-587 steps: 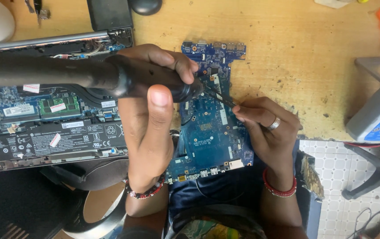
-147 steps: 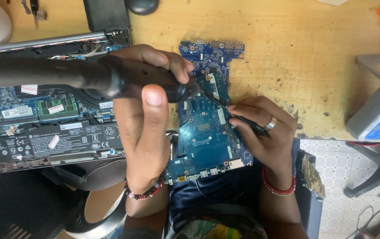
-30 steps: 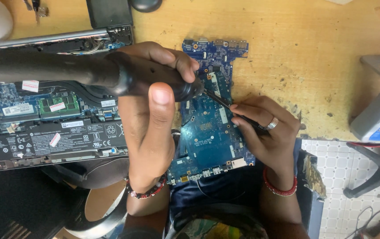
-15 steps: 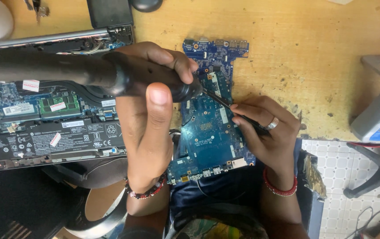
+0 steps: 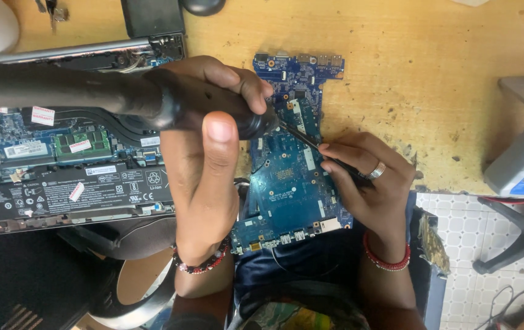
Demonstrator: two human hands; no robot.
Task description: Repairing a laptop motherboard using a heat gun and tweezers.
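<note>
my left hand (image 5: 204,177) is wrapped around a thick black tool handle (image 5: 210,107), its nozzle over the blue circuit board (image 5: 289,189) at the tabletop's near edge. my right hand (image 5: 369,183) pinches thin tweezers (image 5: 301,137) above it. an opened laptop (image 5: 60,171) lies at the left edge.

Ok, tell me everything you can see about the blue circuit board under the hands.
The blue circuit board lies flat on the wooden table, its near edge hanging over the person's lap. It is an irregular, narrow-topped shape, with metal ports along the top edge, connectors along the bottom, and small chips and white labels across its face. The left hand covers its left side, gripping a thick black tool with its tip over the board. The right hand rests on the right edge, holding a thin dark probe to the surface.
</note>
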